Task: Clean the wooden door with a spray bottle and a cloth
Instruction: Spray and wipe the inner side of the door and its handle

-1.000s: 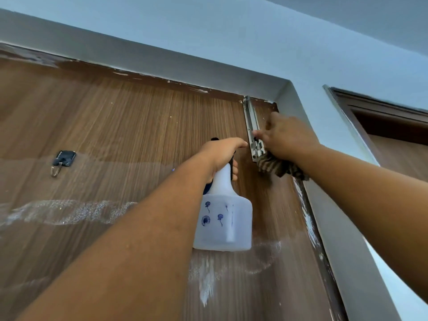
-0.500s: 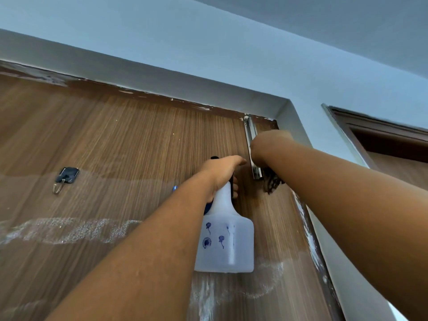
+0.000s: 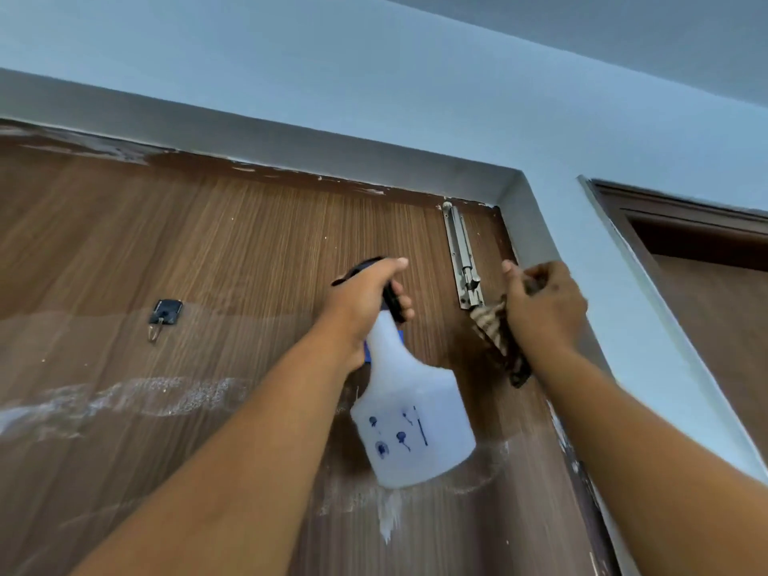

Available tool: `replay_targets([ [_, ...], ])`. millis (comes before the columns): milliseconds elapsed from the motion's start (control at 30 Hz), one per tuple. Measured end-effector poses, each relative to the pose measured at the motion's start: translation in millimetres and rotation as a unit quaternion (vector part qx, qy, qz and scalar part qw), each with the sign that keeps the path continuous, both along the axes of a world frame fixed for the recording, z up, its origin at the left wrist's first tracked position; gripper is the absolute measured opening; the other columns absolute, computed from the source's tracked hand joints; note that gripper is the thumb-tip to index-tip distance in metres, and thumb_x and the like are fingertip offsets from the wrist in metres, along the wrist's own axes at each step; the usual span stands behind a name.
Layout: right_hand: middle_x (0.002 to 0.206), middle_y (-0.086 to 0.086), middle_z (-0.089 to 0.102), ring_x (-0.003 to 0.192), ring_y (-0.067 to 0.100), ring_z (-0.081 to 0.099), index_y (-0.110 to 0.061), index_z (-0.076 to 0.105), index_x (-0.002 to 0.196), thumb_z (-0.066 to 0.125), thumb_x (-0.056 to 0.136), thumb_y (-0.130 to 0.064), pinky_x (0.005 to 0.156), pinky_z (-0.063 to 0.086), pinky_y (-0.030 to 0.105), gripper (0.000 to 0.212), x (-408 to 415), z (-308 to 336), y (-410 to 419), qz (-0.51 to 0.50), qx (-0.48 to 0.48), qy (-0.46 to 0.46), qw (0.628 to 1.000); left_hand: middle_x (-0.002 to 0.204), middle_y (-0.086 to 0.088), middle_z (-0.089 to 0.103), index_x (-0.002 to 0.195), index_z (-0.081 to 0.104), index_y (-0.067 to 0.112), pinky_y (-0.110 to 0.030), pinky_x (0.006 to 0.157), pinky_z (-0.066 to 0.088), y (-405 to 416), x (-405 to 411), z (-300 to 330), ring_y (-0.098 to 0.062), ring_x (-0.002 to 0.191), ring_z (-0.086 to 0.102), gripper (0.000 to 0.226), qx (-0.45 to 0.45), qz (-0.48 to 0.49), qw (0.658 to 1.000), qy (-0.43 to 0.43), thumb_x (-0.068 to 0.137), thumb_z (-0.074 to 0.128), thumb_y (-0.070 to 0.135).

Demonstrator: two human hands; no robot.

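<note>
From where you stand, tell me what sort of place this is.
Probably inside a home, at a room doorway: a wooden door with a metal slide bolt and a small stick-on hook, set in pale blue painted walls, with another doorway alongside.

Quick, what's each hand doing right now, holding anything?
Left hand: closed, gripping the spray bottle by its head.
Right hand: closed, holding the cloth against the wooden door.

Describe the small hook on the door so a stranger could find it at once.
Start at the wooden door. Left of the spray bottle is the hook, alone on bare wood: a dark square pad with a metal hook hanging below, unlike the long silver bolt at the top right corner.
</note>
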State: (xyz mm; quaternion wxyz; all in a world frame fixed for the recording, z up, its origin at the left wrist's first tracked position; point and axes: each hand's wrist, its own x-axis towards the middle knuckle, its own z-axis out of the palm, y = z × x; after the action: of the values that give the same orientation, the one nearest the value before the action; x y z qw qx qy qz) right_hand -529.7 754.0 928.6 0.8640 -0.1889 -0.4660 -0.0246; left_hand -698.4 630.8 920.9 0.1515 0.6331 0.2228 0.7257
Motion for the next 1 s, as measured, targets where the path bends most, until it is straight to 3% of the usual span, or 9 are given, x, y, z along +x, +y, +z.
replay_targets([
  [100, 0.118, 0.017, 0.059, 0.106, 0.027, 0.052, -0.005, 0.058, 0.112, 0.06, 0.092, -0.04, 0.086, 0.038, 0.028, 0.041, -58.9, -38.2, 5.3, -0.083, -0.009, -0.122, 0.989, 0.058, -0.008, 0.059, 0.067, 0.055, 0.009, -0.031, 0.065, 0.052, -15.7, -13.5, -24.3, -0.019, 0.051, 0.062, 0.034, -0.07, 0.02, 0.997, 0.011, 0.095, 0.062, 0.026],
  [200, 0.143, 0.025, 0.046, 0.135, 0.036, 0.042, 0.005, 0.048, 0.138, 0.053, 0.093, -0.028, 0.114, 0.032, 0.043, 0.056, -98.2, -78.3, 3.3, -0.183, 0.083, -0.29, 0.936, 0.059, -0.009, 0.061, 0.065, 0.057, 0.009, -0.027, 0.058, 0.056, -34.2, -21.8, -44.3, -0.02, 0.051, 0.064, 0.035, -0.094, 0.038, 0.994, 0.038, 0.094, 0.064, 0.028],
  [367, 0.153, 0.014, 0.038, 0.142, 0.027, 0.034, -0.009, 0.043, 0.146, 0.045, 0.095, -0.035, 0.117, 0.021, 0.049, 0.058, -52.0, -94.1, 19.8, -0.253, 0.179, -0.471, 0.826, 0.065, -0.01, 0.062, 0.072, 0.06, 0.008, -0.029, 0.06, 0.06, -64.4, -34.3, -59.4, -0.021, 0.056, 0.063, 0.031, -0.115, 0.1, 0.986, 0.072, 0.091, 0.07, 0.031],
  [400, 0.152, 0.015, 0.039, 0.141, 0.029, 0.036, -0.007, 0.044, 0.145, 0.048, 0.095, -0.031, 0.117, 0.024, 0.05, 0.056, -36.9, -88.8, 29.6, -0.26, 0.174, -0.464, 0.828, 0.065, -0.009, 0.062, 0.073, 0.06, 0.008, -0.03, 0.061, 0.06, -68.6, -36.1, -59.4, -0.021, 0.057, 0.063, 0.031, -0.12, 0.111, 0.984, 0.077, 0.091, 0.07, 0.031],
  [467, 0.15, 0.02, 0.041, 0.139, 0.034, 0.038, -0.003, 0.045, 0.143, 0.051, 0.098, -0.027, 0.116, 0.028, 0.048, 0.051, -10.1, -73.6, 41.0, -0.217, 0.108, -0.38, 0.893, 0.065, -0.009, 0.062, 0.075, 0.062, 0.008, -0.03, 0.06, 0.06, -76.1, -37.4, -58.5, -0.021, 0.055, 0.062, 0.03, -0.118, 0.133, 0.981, 0.078, 0.09, 0.072, 0.032],
  [567, 0.151, 0.018, 0.039, 0.141, 0.031, 0.034, -0.004, 0.046, 0.143, 0.035, 0.102, -0.044, 0.119, 0.023, 0.04, 0.058, -21.1, -58.7, 32.0, -0.151, -0.027, -0.241, 0.958, 0.063, -0.007, 0.062, 0.076, 0.063, 0.008, -0.029, 0.057, 0.059, -83.0, -38.0, -52.7, -0.019, 0.052, 0.061, 0.029, -0.1, 0.168, 0.978, 0.068, 0.089, 0.075, 0.032],
  [733, 0.145, 0.015, 0.049, 0.137, 0.027, 0.042, -0.003, 0.055, 0.136, 0.039, 0.098, -0.025, 0.118, 0.027, 0.041, 0.047, -91.7, -63.9, -4.6, -0.138, 0.155, -0.384, 0.9, 0.06, -0.004, 0.061, 0.074, 0.062, 0.009, -0.026, 0.055, 0.058, -88.4, -41.9, -52.8, -0.016, 0.049, 0.06, 0.032, -0.105, 0.197, 0.972, 0.067, 0.089, 0.075, 0.033],
  [833, 0.152, 0.01, 0.041, 0.142, 0.023, 0.036, -0.007, 0.049, 0.142, 0.046, 0.1, -0.017, 0.12, 0.021, 0.036, 0.043, -71.8, -23.0, -1.9, -0.159, 0.142, -0.418, 0.883, 0.061, -0.004, 0.06, 0.076, 0.062, 0.01, -0.026, 0.054, 0.056, -88.2, -45.3, -62.9, -0.016, 0.049, 0.058, 0.029, -0.109, 0.2, 0.972, 0.049, 0.088, 0.077, 0.032],
  [1000, 0.153, 0.012, 0.04, 0.142, 0.023, 0.033, -0.004, 0.049, 0.141, 0.04, 0.103, -0.019, 0.119, 0.02, 0.03, 0.042, -81.1, 19.7, -8.3, -0.113, 0.044, -0.293, 0.948, 0.063, -0.006, 0.06, 0.083, 0.064, 0.008, -0.027, 0.055, 0.055, -81.0, -50.9, -86.5, -0.017, 0.05, 0.057, 0.025, -0.127, 0.187, 0.974, 0.031, 0.087, 0.079, 0.028],
])
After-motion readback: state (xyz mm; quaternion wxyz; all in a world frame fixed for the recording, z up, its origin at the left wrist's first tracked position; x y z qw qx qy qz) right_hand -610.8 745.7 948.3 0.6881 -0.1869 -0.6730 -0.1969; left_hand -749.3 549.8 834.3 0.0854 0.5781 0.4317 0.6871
